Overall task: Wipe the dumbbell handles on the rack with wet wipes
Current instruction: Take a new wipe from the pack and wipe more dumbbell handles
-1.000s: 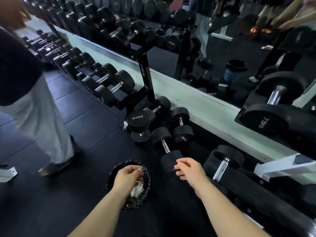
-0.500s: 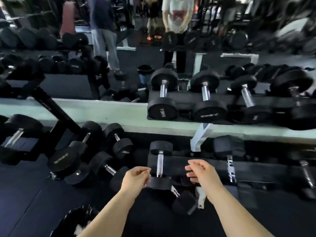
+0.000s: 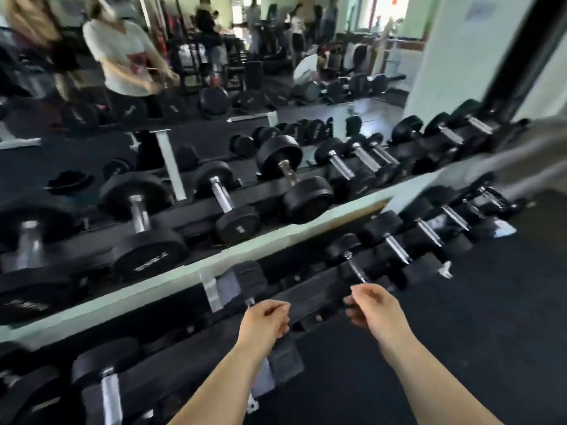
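Observation:
Black dumbbells with chrome handles lie on a two-tier black rack [image 3: 310, 289]. My left hand [image 3: 265, 322] hovers in front of the lower tier, fingers loosely curled, with nothing seen in it. My right hand [image 3: 376, 311] is beside it, fingers bent and apart, empty, just below the chrome handle of a small dumbbell [image 3: 357, 271]. Neither hand touches a handle. No wet wipe is in view. More small dumbbells [image 3: 397, 248] run to the right, and a larger one [image 3: 110, 397] sits at the lower left.
The upper tier holds big dumbbells [image 3: 139, 213]. Behind it a mirror [image 3: 368, 111] reflects the gym, several people, and a person in a white shirt [image 3: 122, 56]. Black rubber floor [image 3: 460, 348] lies to the right. A white pillar [image 3: 454, 56] stands at the far right.
My left hand held a crumpled wipe over a black bin, which has left the view. The view swung right along the rack, and both hands now hover empty at the lower tier.

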A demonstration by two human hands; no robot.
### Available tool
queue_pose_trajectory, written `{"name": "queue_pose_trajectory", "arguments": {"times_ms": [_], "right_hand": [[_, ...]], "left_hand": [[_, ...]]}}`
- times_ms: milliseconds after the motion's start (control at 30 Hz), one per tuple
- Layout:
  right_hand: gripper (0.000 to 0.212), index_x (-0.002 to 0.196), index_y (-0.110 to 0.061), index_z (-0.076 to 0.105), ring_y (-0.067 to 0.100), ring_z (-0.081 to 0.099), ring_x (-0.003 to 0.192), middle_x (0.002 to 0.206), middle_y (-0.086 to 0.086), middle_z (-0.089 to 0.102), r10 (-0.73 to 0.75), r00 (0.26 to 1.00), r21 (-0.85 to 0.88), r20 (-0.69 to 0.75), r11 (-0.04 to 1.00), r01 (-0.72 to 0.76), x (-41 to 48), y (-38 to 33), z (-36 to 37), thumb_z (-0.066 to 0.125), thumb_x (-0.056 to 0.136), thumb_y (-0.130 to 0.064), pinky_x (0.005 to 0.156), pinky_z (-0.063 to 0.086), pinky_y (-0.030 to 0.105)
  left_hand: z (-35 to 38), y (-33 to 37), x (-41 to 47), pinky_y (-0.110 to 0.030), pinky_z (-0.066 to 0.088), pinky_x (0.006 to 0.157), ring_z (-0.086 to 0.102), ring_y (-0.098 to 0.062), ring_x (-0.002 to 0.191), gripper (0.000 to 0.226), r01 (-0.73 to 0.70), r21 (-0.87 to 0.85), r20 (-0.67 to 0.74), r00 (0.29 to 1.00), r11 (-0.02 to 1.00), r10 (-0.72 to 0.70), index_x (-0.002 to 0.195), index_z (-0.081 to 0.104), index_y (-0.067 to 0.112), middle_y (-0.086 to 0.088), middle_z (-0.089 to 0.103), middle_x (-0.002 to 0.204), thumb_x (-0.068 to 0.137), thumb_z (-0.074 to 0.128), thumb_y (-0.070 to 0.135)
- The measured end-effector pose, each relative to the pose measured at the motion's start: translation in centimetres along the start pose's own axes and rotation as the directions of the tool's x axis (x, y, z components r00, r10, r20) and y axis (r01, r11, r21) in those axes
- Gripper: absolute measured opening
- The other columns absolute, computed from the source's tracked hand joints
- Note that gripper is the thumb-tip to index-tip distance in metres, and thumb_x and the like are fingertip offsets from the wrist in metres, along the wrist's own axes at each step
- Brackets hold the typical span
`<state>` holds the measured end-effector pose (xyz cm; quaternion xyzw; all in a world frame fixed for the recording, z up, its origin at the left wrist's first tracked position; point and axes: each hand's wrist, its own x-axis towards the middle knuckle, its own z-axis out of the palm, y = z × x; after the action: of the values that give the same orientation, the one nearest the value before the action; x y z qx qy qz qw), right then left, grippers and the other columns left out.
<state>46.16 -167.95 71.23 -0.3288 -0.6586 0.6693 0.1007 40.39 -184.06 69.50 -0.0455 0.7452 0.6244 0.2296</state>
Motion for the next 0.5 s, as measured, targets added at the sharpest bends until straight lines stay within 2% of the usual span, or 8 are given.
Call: {"name": "queue_pose_trajectory", "arguments": {"times_ms": [133, 333, 500], "right_hand": [[0.021, 0.075, -0.015, 0.056, 0.015, 0.053, 0.058, 0.071, 0.003, 0.06, 0.023, 0.989, 0.072, -0.148, 0.997, -0.012, 2.7, 0.5, -7.1, 0.047, 0.091, -0.005, 0.059, 0.044, 0.026], [0.018, 0.079, -0.015, 0.054, 0.015, 0.052, 0.058, 0.072, 0.003, 0.059, 0.112, 0.94, 0.182, -0.323, 0.982, -0.055, 8.8, 0.7, -17.8, 0.047, 0.091, -0.003, 0.06, 0.045, 0.026], [0.016, 0.081, -0.017, 0.056, 0.014, 0.054, 0.06, 0.074, 0.0, 0.061, 0.141, 0.894, 0.216, -0.425, 0.975, -0.051, 17.1, -0.4, -25.6, 0.05, 0.088, -0.004, 0.061, 0.047, 0.024]], "left_hand": [[8.0, 1.1, 2.8, -0.013, 0.041, 0.047, 0.053, -0.004, 0.045, 0.02, -0.013, 0.087, 0.139, 0.99, 0.996, 0.0, 0.076, 0.061, 0.015, -0.001, 0.055, 0.061, 0.092, 0.051, 0.008], [20.8, 3.0, 6.9, -0.017, 0.043, 0.056, 0.052, -0.008, 0.056, 0.022, -0.053, 0.179, 0.345, 0.939, 0.982, -0.012, 0.075, 0.06, 0.018, 0.0, 0.056, 0.065, 0.092, 0.051, 0.009], [31.9, 6.2, 13.7, -0.019, 0.045, 0.062, 0.053, -0.01, 0.061, 0.021, -0.071, 0.209, 0.434, 0.9, 0.975, -0.027, 0.079, 0.062, 0.016, 0.0, 0.057, 0.067, 0.093, 0.049, 0.008]]}}
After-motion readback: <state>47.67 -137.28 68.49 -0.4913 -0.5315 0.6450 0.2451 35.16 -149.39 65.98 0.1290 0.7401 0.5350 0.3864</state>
